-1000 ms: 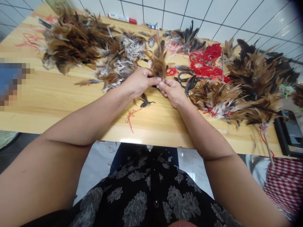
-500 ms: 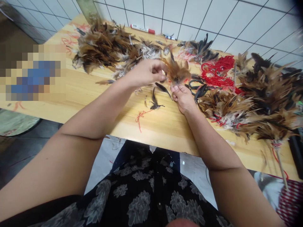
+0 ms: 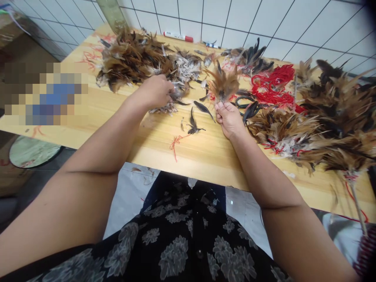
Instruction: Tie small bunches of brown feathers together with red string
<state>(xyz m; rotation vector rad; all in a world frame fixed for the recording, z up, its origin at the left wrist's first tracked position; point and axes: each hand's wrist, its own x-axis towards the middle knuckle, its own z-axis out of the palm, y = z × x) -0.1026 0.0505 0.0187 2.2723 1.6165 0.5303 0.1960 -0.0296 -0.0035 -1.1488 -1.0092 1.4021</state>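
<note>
My right hand pinches the base of a small bunch of brown feathers, held upright above the table. At the near edge of the grey and white feathers, my left hand reaches down with its fingers loosely bent and apart; its thumb is hidden. A single dark feather and a small black feather tuft lie between the hands. An orange-red string tangle is nearer the table's front edge.
Brown feathers are heaped at back left. Right of my right hand are scissors, red cord and feather bundles. A red-capped marker lies by the tiled wall. A thin stick overhangs the right edge.
My left hand has moved left, away from the held bunch, down to the loose feathers. My right hand keeps its pinch on the bunch in nearly the same place. The view has shifted slightly.
</note>
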